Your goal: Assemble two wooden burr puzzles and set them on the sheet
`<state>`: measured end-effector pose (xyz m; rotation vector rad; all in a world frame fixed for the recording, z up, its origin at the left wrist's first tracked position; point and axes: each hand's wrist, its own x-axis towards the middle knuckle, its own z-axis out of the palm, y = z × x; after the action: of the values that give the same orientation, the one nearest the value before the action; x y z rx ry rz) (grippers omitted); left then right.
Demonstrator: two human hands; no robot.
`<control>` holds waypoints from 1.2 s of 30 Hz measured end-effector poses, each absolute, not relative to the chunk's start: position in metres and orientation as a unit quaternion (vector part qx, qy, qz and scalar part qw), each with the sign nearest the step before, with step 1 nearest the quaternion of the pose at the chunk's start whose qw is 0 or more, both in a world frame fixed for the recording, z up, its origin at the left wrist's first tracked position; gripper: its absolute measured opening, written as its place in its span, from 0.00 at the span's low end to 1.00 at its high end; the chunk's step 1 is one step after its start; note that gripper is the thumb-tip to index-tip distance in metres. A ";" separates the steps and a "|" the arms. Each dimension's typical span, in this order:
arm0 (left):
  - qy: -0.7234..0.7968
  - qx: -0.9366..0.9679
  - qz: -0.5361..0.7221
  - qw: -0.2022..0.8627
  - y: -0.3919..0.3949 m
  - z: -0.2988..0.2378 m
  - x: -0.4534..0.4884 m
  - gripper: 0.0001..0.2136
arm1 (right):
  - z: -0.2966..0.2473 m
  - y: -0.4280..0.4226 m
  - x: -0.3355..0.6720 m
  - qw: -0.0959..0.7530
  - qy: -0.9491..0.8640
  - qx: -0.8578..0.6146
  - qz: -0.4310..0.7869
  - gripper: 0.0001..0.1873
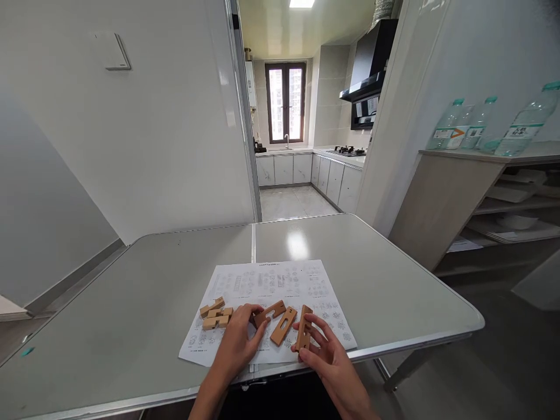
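Observation:
Several notched wooden puzzle pieces lie on a printed instruction sheet (280, 286) near the table's front edge. My left hand (238, 344) rests on the sheet, its fingertips touching one wooden piece (270, 312). A second piece (283, 326) lies loose between my hands. My right hand (326, 356) pinches a third wooden piece (303, 326) and holds it upright on its end. A small cluster of wooden pieces (216, 314) sits to the left of my left hand.
The grey folding table (131, 303) has a seam down its middle. A white wall stands on the left. A shelf unit (490, 198) with water bottles (455, 125) stands on the right. A kitchen doorway opens straight ahead.

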<state>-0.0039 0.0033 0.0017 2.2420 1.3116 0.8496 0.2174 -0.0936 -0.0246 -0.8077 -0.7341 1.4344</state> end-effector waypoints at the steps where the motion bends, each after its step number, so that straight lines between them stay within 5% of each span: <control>1: 0.471 0.801 0.308 0.205 0.003 0.002 -0.004 0.09 | -0.023 -0.095 0.217 0.614 -0.324 -0.355 0.626 0.35; 6: 0.457 0.804 0.321 0.203 0.005 0.002 -0.003 0.10 | -0.018 -0.096 0.215 0.600 -0.345 -0.363 0.625 0.32; 13: 0.480 0.790 0.309 0.224 0.004 0.002 -0.004 0.13 | -0.016 -0.093 0.213 0.594 -0.330 -0.393 0.619 0.54; 20: 0.505 0.754 0.321 0.271 0.001 0.002 -0.005 0.15 | -0.004 -0.087 0.216 0.543 -0.406 -0.413 0.608 0.29; 30: 0.499 0.698 0.363 0.363 -0.007 0.020 -0.001 0.18 | 0.003 -0.068 0.232 0.489 -0.535 -0.536 0.432 0.24; 36: 0.472 0.629 0.394 0.476 -0.013 0.023 0.011 0.24 | -0.002 -0.067 0.233 0.483 -0.514 -0.514 0.489 0.26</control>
<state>0.0110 -0.0132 0.0232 1.5364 1.1529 0.9626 0.2334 -0.0668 -0.0024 -1.2527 -1.2518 1.1910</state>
